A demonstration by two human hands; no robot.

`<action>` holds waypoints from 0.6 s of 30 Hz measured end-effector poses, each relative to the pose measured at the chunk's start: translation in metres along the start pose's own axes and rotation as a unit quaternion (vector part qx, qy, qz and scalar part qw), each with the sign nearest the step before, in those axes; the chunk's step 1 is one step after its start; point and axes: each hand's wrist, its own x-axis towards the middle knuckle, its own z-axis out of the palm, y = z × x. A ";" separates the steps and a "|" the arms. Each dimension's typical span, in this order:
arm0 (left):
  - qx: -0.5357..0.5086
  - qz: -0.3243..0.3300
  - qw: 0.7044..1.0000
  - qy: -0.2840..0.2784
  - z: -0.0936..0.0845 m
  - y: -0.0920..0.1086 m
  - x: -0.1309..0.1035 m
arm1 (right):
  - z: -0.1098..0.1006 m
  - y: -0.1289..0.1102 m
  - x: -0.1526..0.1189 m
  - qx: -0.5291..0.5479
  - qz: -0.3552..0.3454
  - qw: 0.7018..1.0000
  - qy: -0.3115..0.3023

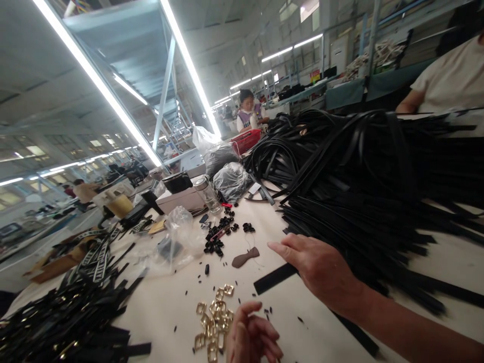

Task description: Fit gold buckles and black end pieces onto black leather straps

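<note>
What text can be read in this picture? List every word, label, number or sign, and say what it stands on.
None can be read.
Yellow and red sign on the far wall: too small and blurred.
White tag beside the black straps: no lettering can be made out.
Patterned webbing at the left: blurred white marks, not legible as letters.
Gold buckles by the left hand: no marking visible.

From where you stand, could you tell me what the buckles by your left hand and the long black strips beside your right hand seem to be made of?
The buckles look like metal with a polished gold finish: they glint and hold rigid square frames. The black strips look like leather or a synthetic lookalike: flat, flexible bands with a slight sheen; which one cannot be told.
</note>
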 end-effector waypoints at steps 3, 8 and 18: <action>-0.028 0.022 0.999 0.019 -0.005 0.015 0.003 | 0.004 -0.003 -0.001 -0.103 -0.048 0.993 -0.036; 0.036 0.023 0.995 0.095 -0.003 0.012 0.003 | 0.019 -0.012 -0.006 -0.117 -0.057 0.987 -0.093; 0.090 -0.002 0.985 0.147 0.003 0.006 0.003 | 0.032 -0.015 -0.014 -0.072 -0.056 0.981 -0.174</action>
